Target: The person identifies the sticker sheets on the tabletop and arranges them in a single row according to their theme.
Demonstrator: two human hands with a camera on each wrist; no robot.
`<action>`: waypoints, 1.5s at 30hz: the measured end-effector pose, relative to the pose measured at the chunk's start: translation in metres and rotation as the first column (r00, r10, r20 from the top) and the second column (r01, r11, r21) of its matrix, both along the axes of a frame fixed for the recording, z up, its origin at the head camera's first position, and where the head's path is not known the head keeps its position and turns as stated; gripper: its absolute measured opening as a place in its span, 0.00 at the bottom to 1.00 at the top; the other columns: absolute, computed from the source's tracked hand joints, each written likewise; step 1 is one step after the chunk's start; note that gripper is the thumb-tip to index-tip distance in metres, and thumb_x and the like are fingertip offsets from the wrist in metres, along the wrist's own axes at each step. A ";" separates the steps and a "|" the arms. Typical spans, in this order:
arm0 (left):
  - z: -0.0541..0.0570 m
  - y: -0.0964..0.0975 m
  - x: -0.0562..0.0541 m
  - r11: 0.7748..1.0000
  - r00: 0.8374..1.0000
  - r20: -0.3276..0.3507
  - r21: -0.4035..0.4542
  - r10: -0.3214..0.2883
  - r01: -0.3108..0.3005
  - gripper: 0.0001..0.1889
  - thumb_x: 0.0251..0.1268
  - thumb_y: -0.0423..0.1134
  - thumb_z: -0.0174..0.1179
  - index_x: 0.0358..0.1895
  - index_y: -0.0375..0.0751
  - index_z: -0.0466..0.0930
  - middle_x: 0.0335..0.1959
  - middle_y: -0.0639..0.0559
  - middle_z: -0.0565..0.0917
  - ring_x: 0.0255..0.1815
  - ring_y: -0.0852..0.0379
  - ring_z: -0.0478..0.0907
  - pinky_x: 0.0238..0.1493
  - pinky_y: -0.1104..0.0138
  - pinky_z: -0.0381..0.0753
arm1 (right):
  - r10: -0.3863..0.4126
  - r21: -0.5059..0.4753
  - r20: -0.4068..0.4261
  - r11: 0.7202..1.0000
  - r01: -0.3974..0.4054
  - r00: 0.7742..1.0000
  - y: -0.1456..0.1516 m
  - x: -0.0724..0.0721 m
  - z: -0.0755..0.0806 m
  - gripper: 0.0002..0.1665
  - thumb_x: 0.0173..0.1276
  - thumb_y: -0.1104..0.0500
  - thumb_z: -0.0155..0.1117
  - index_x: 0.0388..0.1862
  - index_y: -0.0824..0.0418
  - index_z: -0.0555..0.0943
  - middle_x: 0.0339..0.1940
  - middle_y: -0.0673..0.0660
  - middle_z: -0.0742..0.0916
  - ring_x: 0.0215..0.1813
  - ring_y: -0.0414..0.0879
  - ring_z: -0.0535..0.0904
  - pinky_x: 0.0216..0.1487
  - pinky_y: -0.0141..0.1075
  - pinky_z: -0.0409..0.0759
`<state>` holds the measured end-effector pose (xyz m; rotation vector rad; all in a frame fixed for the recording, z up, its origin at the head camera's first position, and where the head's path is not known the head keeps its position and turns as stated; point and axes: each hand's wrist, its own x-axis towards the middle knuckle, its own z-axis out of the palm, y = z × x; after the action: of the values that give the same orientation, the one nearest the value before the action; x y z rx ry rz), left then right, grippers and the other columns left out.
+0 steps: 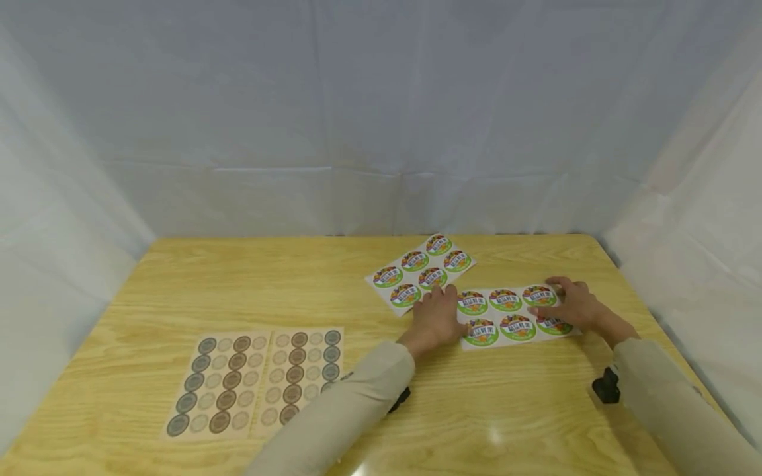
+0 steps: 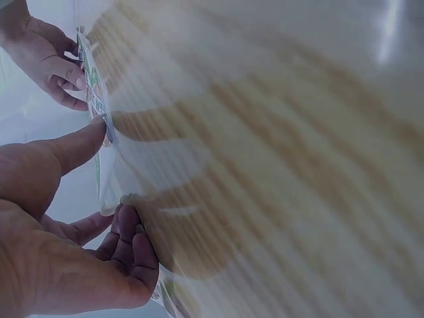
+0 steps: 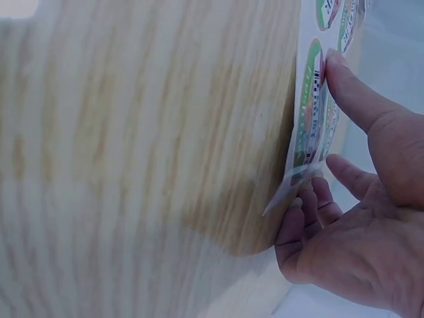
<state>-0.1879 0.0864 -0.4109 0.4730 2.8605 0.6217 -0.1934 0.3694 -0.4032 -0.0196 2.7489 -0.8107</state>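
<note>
A white sheet of round, colourful fruit-patterned stickers (image 1: 505, 315) lies between my two hands on the right half of the table. At its left end my left hand (image 1: 436, 319) grips the edge, thumb on the printed face and fingers curled at the rim. My right hand (image 1: 576, 305) holds the opposite end in the same way; the right wrist view shows its thumb (image 3: 354, 89) on the stickers and one corner slightly off the wood. A second sheet of the same stickers (image 1: 415, 260) lies slanted behind the left hand, which hides its near corner.
Two beige sheets of small round stickers (image 1: 221, 380) lie side by side at the front left, the right one partly covered by the left sleeve (image 1: 351, 403). The wooden table (image 1: 250, 284) is bordered by a pale hanging sheet (image 1: 357, 119) at the back and sides.
</note>
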 end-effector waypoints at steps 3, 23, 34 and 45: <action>-0.001 0.001 0.000 1.000 1.000 -0.003 -0.008 0.002 -0.002 0.30 0.51 0.55 0.71 0.51 0.43 0.69 0.42 0.48 0.74 0.46 0.49 0.73 0.48 0.54 0.71 | 0.009 -0.009 0.014 1.000 -0.008 1.000 -0.001 -0.001 0.002 0.51 0.62 0.41 0.67 0.68 0.73 0.55 0.56 0.80 0.63 0.53 0.71 0.63 0.45 0.55 0.72; -0.002 0.002 0.001 1.000 1.000 -0.013 -0.014 0.012 -0.012 0.29 0.51 0.56 0.71 0.49 0.44 0.69 0.41 0.50 0.74 0.45 0.50 0.74 0.47 0.55 0.72 | 0.035 0.048 0.041 0.998 -0.037 0.999 -0.001 -0.006 0.007 0.48 0.62 0.42 0.66 0.63 0.76 0.57 0.54 0.83 0.59 0.53 0.73 0.62 0.48 0.60 0.68; 0.002 0.003 0.002 0.999 0.999 -0.025 -0.033 0.019 -0.020 0.28 0.51 0.55 0.71 0.48 0.45 0.68 0.42 0.49 0.75 0.47 0.50 0.75 0.46 0.56 0.72 | 0.045 -0.008 0.001 0.999 -0.044 0.999 -0.004 -0.003 0.003 0.48 0.64 0.43 0.66 0.65 0.76 0.57 0.47 0.75 0.73 0.36 0.54 0.76 0.35 0.44 0.75; -0.003 0.004 0.001 0.980 0.999 0.012 0.197 0.037 -0.038 0.31 0.50 0.43 0.74 0.58 0.45 0.69 0.42 0.50 0.77 0.40 0.53 0.76 0.40 0.62 0.76 | 0.026 -0.015 -0.119 0.999 -0.028 0.992 -0.006 0.004 -0.003 0.53 0.64 0.46 0.67 0.72 0.74 0.51 0.36 0.62 0.80 0.28 0.46 0.76 0.33 0.40 0.74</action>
<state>-0.1868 0.0906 -0.4139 0.4440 2.8186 0.9174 -0.1898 0.3634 -0.4062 -0.1126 2.8463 -0.8515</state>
